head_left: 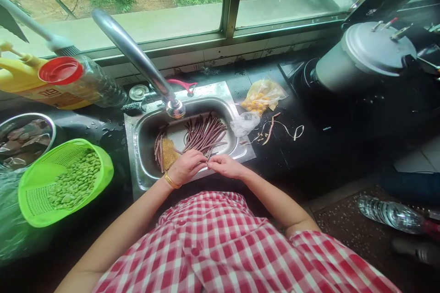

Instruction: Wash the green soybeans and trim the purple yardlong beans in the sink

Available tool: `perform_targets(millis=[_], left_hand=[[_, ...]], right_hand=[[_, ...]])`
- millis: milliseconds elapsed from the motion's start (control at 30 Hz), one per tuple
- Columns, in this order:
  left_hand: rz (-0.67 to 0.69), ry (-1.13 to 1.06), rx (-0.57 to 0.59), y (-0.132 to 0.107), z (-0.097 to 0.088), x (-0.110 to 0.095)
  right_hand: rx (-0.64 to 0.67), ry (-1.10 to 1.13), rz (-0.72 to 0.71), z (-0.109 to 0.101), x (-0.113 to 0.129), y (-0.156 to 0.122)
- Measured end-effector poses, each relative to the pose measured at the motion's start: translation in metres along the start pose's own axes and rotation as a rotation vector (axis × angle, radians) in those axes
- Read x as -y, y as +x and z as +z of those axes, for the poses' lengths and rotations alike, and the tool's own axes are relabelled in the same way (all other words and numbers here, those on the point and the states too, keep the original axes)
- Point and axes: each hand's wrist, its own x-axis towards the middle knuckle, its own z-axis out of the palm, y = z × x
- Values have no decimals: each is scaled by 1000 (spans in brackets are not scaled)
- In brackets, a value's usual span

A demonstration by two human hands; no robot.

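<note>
Over the front rim of the steel sink [137, 146], my left hand [187, 165] and my right hand [225, 165] meet with fingertips pinched together. Both seem closed on a purple long bean, mostly hidden by the fingers. Just beyond them in the basin lies a bundle of purple long beans [208, 132]. More beans rest along the basin's left side, beside a yellow-brown sponge-like piece [169, 153] near my left hand. The faucet [137, 59] arches over the basin.
Left of the sink are a green basket [106, 169] of shelled beans, a metal bowl [51, 128], and a red-lidded jar [62, 71]. To the right lie a plastic bag of yellow pieces [259, 98], bean scraps [271, 128], and a large grey pot [360, 59].
</note>
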Motion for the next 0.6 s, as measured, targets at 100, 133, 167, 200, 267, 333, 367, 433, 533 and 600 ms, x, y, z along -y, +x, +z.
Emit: perform_targets(millis=[100, 133, 167, 200, 267, 333, 367, 433, 533, 600], left_hand=[[2, -76, -20, -4, 0, -1], [3, -98, -36, -5, 0, -2], [0, -118, -57, -6, -1, -4], [-9, -138, -84, -6, -1, -6], [-42, -185, -148, -6, 0, -10], [-100, -249, -216, -6, 2, -14], [-135, -285, -249, -6, 4, -16], [-210, -357, -310, -5, 8, -20], [-316, -440, -389, -3, 13, -25], [-373, -490, -433, -1, 16, -27]], right_hand=[[16, -39, -86, -1, 2, -3], [28, -37, -112, -1, 2, -4], [36, -25, -139, -1, 3, -6], [37, -7, -168, -1, 3, -7], [23, 44, -229, 0, 1, -8], [-3, 108, -270, 3, -2, -8], [-19, 136, -278, 4, -4, -8], [-57, 186, -284, 8, -7, -7], [-112, 260, -306, 14, -11, -5], [-142, 305, -327, 18, -10, -2]])
